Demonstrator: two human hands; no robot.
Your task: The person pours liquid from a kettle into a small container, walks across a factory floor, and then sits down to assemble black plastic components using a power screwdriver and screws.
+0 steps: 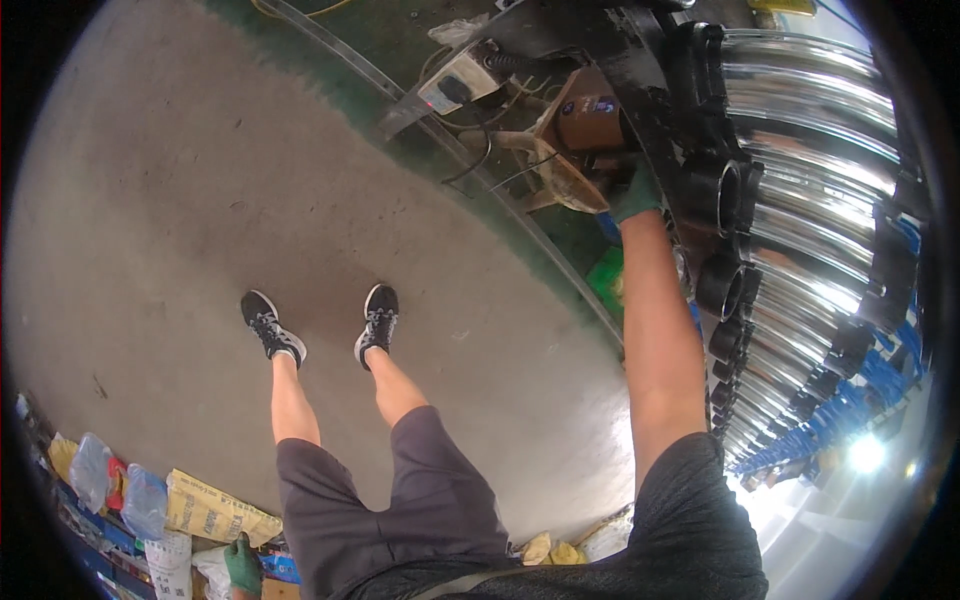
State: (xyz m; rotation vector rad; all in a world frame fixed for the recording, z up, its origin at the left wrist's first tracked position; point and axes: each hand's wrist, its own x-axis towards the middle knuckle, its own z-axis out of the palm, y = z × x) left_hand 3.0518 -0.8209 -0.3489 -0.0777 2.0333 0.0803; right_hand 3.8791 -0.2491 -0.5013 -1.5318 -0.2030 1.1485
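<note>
My right arm stretches forward, and my right hand (637, 192) in a dark green glove is low at the side of a dark metal rack. It is beside an open brown cardboard box (588, 125) that sits on a wooden stool (535, 145). Shadow and the rack hide its fingers, so any hold is hidden. Down by my left side, at the lower edge, hangs my left hand (243, 565), also green-gloved. Its fingers are too small and partly turned away to read, and no object shows in it.
Shiny chrome tubes (810, 150) with black end fittings line the rack on the right. A white power strip (462, 85) with cables is behind the box. A metal rail (480, 170) runs along the floor. Yellow sacks (215, 508) and plastic bags lie at lower left.
</note>
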